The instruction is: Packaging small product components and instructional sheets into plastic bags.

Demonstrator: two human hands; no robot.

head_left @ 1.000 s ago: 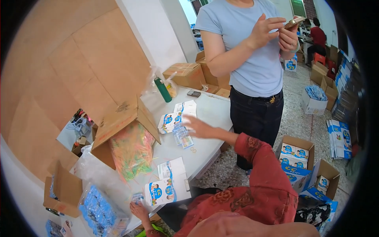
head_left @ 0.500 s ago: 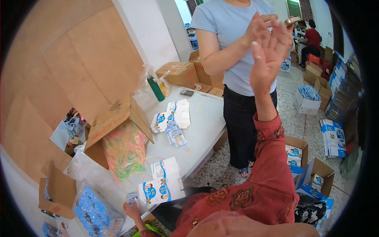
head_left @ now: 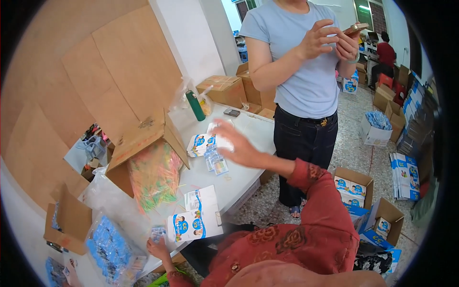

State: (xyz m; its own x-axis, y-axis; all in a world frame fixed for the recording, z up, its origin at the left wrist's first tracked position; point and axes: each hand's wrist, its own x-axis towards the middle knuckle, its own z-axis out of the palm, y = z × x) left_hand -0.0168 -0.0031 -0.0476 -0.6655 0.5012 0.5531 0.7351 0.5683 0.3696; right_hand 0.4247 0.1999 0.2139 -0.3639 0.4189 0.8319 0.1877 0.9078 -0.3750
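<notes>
My left hand is closed on a small clear-and-blue packet at the table's near edge. Right beside it lies a flattened white carton with blue printing. My right hand hangs over the table, blurred by motion, fingers apart and holding nothing. Under and beyond it are a stack of flat white-and-blue cartons and several small clear packets, partly covered by the hand.
An open cardboard box spills a bag of coloured plastic sticks. A bag of blue packets lies nearby. A person in a light blue shirt stands across the table with a phone. Open boxes stand at right.
My right hand has come down and left from in front of the standing person to above the table. My left hand stays with the packet. The person's hands now meet at the phone.
</notes>
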